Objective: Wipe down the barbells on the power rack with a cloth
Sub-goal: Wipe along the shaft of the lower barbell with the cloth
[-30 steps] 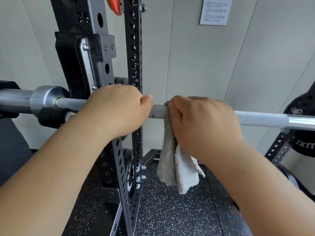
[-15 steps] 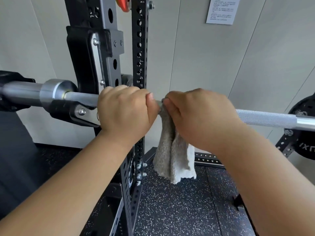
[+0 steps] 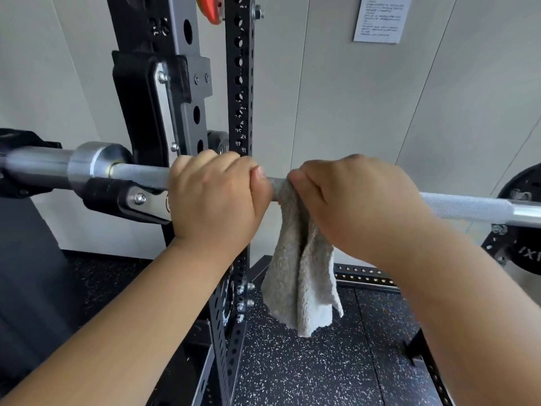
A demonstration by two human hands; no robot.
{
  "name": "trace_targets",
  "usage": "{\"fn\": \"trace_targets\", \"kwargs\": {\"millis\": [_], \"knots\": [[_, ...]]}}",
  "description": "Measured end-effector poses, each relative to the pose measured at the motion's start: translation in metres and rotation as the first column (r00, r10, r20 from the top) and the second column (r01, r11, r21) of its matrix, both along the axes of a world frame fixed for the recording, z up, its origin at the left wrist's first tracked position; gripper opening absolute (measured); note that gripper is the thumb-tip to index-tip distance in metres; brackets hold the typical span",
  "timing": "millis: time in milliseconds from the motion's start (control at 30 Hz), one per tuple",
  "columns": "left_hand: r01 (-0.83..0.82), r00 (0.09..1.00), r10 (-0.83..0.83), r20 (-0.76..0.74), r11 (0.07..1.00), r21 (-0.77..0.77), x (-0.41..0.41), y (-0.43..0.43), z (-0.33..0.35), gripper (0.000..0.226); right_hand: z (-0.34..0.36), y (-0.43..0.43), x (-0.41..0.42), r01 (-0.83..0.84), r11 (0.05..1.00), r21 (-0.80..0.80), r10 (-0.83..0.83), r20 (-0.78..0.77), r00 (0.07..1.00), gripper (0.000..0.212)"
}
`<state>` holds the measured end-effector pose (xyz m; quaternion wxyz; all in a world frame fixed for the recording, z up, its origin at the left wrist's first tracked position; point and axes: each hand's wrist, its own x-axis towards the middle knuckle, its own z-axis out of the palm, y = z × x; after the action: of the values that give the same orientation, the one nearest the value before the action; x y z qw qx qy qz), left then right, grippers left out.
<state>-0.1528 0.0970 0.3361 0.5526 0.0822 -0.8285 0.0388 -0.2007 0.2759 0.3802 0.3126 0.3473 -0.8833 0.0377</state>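
Steel barbell (image 3: 462,205) sits across the rack, long axis running left to right and dipping a touch toward the right end. Its left part rests in the hook (image 3: 140,197) on the upright (image 3: 240,83), with the collar (image 3: 96,165) just outside that.

Left hand (image 3: 213,200) is wrapped bare around the shaft right beside the hook, so there's only a short strip of bar showing before the collar. Right hand (image 3: 354,200) is clamped over the cloth (image 3: 301,273), squeezing it round the bar, thumb nearly touching the left thumb. The rest of the cloth hangs loose under the bar above the speckled floor (image 3: 307,370).

Plenty of open knurled bar to the right, all the way to the plate (image 3: 527,215).
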Motion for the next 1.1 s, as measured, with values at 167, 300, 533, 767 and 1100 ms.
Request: {"fn": "trace_targets", "kwargs": {"millis": [167, 300, 533, 767, 1100], "knots": [[-0.012, 0.97, 0.016, 0.243, 1.0, -0.02, 0.013, 0.002, 0.015, 0.047, -0.036, 0.023, 0.009, -0.053, 0.999, -0.01, 0.052, -0.113, 0.992, 0.05], [0.099, 0.888, -0.101, 0.448, 0.995, 0.028, 0.005, -0.005, 0.045, 0.058, -0.029, 0.015, 0.008, 0.01, 1.0, 0.026, -0.008, -0.077, 0.997, 0.045], [0.025, 0.942, 0.001, 0.335, 0.997, -0.073, -0.004, 0.002, 0.032, 0.053, 0.009, 0.014, 0.004, -0.039, 0.999, 0.032, 0.035, 0.133, 0.99, 0.049], [-0.002, 0.984, 0.017, 0.177, 0.997, -0.083, -0.004, 0.003, 0.023, 0.046, 0.007, 0.0, -0.005, -0.16, 0.937, -0.309, 0.186, 0.057, 0.981, 0.023], [-0.013, 0.983, 0.032, 0.181, 0.994, -0.105, -0.002, 0.004, 0.023, 0.039, -0.022, 0.004, 0.016, -0.069, 0.997, -0.034, 0.069, -0.01, 0.998, 0.077]]}}
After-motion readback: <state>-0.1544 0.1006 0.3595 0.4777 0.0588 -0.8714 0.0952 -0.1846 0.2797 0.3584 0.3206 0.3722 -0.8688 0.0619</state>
